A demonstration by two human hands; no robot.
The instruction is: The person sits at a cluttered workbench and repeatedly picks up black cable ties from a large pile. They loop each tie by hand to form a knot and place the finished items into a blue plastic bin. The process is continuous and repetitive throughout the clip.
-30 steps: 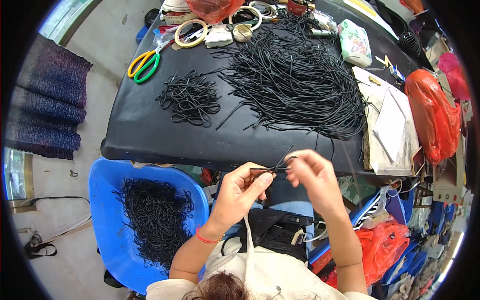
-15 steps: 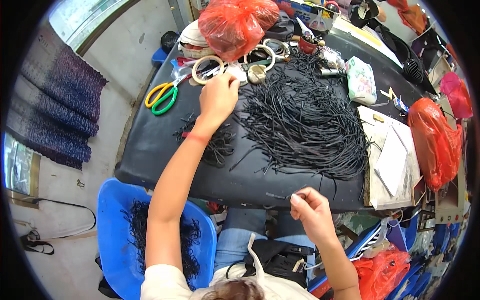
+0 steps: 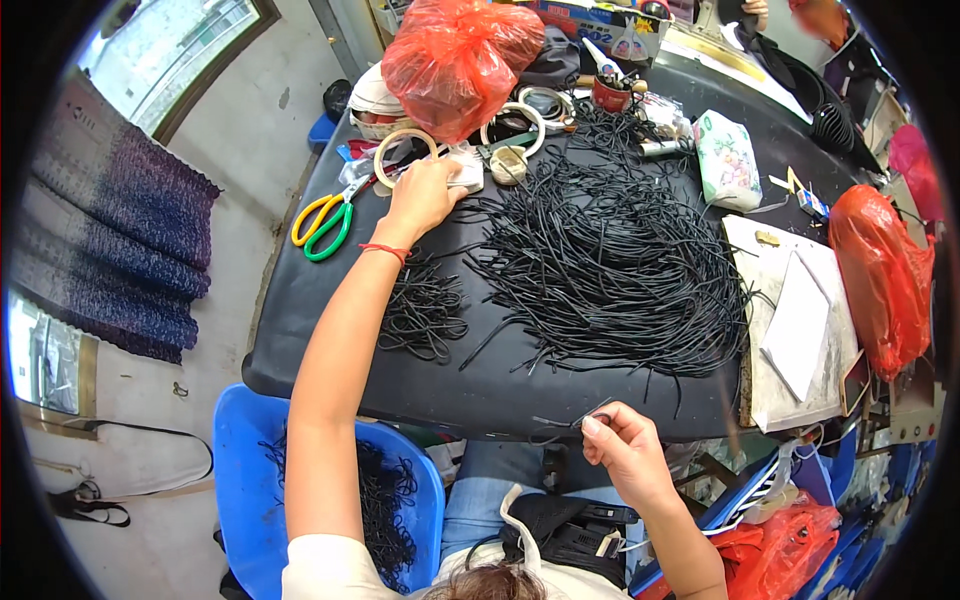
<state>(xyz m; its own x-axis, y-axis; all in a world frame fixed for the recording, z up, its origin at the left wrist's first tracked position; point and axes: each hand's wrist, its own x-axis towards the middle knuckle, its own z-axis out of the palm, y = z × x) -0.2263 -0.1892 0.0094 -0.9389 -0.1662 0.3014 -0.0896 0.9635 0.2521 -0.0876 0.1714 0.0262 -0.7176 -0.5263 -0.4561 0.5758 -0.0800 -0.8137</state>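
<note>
On the black table lies a large heap of thin black cords [image 3: 620,270], with a smaller bunch of looped cords [image 3: 425,310] to its left. My left hand [image 3: 425,192] reaches far over the table, fingers bent against a small white block [image 3: 467,170] beside a cream tape roll [image 3: 405,150]. Its fingertips are partly hidden, so whatever they pinch does not show. Just off the near table edge, my right hand [image 3: 625,445] pinches a black cord [image 3: 570,424] between thumb and finger; the cord's thin ends stick out to the left.
Yellow-and-green-handled scissors [image 3: 325,225] lie at the left. Behind stand a red plastic bag [image 3: 460,65] and a red pot [image 3: 611,95]. A tissue pack [image 3: 727,160] and a pale board [image 3: 790,330] sit at the right. A blue tub [image 3: 240,470] with more cords is below left.
My left hand has shifted slightly left and nearer, down onto the white block's edge. My right hand still pinches the cord, a little lower in view. The whole view has shifted slightly.
</note>
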